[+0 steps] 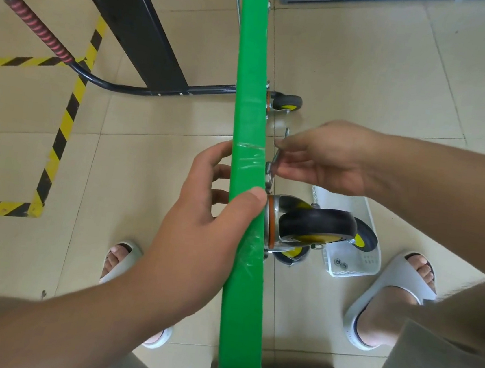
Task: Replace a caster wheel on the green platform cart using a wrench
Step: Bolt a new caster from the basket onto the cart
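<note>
The green platform cart (250, 100) stands on its edge and runs away from me down the middle of the view. My left hand (202, 209) grips its top edge, thumb on the near side and fingers curled over the far face. A black caster wheel with a yellow hub (318, 224) sticks out to the right just below my thumb. My right hand (326, 154) pinches a small metal wrench (278, 154) set against the cart's underside just above that caster. Another caster (287, 101) sits farther along the cart.
A white plastic basket (356, 257) on the floor holds a spare wheel (363, 238) and small nuts (341, 263). My feet in white slippers flank the cart. The cart's black handle with a red grip (41, 30) lies at left, beside yellow-black floor tape (59, 138).
</note>
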A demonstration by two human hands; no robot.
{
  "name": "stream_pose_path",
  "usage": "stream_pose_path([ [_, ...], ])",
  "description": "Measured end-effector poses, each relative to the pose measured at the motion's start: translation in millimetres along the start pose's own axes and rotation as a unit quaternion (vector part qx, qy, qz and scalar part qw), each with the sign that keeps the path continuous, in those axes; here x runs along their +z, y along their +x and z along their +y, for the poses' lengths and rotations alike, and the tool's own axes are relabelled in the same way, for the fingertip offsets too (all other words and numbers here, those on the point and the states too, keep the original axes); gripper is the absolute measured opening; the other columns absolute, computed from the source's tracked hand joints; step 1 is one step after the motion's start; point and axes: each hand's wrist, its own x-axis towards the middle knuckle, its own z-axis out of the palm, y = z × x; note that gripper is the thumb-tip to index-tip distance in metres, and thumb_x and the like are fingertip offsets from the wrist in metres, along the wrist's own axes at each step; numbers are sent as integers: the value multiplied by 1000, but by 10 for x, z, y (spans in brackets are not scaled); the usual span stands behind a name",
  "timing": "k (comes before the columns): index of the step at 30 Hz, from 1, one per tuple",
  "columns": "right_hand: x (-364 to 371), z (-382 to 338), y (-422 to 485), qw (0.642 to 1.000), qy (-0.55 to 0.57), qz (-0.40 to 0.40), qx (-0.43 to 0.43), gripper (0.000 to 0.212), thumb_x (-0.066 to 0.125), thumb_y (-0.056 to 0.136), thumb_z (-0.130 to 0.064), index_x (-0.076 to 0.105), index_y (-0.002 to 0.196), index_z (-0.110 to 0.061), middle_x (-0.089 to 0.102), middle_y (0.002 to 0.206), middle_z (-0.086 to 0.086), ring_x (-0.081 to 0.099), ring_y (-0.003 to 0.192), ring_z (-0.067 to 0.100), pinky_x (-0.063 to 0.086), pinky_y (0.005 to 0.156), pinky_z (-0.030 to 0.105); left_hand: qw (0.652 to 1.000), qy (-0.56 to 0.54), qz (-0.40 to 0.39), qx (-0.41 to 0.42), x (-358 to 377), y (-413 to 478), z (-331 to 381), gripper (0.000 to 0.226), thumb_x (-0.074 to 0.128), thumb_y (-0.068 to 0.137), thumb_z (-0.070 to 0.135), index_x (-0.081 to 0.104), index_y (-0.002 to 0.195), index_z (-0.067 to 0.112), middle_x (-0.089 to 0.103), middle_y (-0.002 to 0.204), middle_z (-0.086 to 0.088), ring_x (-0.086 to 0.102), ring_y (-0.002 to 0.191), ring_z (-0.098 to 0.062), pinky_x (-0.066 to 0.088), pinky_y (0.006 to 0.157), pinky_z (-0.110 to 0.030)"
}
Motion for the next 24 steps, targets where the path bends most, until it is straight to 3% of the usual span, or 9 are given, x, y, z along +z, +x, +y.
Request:
stream_pose_path([
  [6,-62,-34,-15,1000,8,24,5,18,58,102,-7,59,117,2,70,103,19,77,73,22,64,64,26,1000,8,-10,-1,-13,1,12,50,54,84,54,41,130,65,56,112,38,68,106,-9,64,76,-32],
  [8,-117,-98,-53,998,-2,52,-35,14,59,101,-7,59,110,4,72,105,22,78,78,28,65,71,30,1000,4,-12,-3,-16,-2,12,50,55,84,54,41,131,65,57,114,36,68,107,-11,65,77,-35],
  [11,-154,-234,-196,982,-44,92,-161,16,63,99,-10,63,107,4,74,102,23,78,82,30,63,76,32,1000,2,-13,-6,-13,-1,12,50,55,85,54,42,132,64,57,117,33,69,107,-14,65,78,-39],
  [13,-117,-317,-362,953,-91,95,-272,15,64,99,-12,65,110,-1,75,96,16,78,82,24,64,75,31,1000,1,-14,-8,-11,0,12,51,55,85,54,41,133,64,57,118,33,69,108,-15,64,78,-40],
  [17,-11,-343,-724,843,-217,57,-488,13,62,100,-11,62,113,-8,73,87,-5,76,83,11,62,75,25,1000,3,-15,-5,-1,-4,8,51,55,86,54,40,133,63,56,123,32,69,109,-17,64,79,-42],
  [20,5,-249,-866,787,-274,36,-552,20,64,98,-13,61,117,-5,71,95,5,73,87,19,63,77,34,1000,3,-9,-4,8,3,1,49,55,86,53,42,132,63,57,123,32,69,109,-18,64,78,-41],
  [22,2,-167,-893,770,-302,40,-561,25,67,96,-18,62,117,-6,69,99,9,71,92,24,62,76,42,1000,1,-7,-4,10,7,-5,48,56,86,53,42,131,63,58,124,31,69,110,-19,64,79,-43],
  [24,4,-94,-905,761,-316,43,-565,27,68,95,-22,63,118,-8,69,100,5,71,95,21,62,77,39,1000,2,-5,-1,8,7,-9,49,56,87,54,42,133,62,58,125,29,69,111,-21,63,81,-45],
])
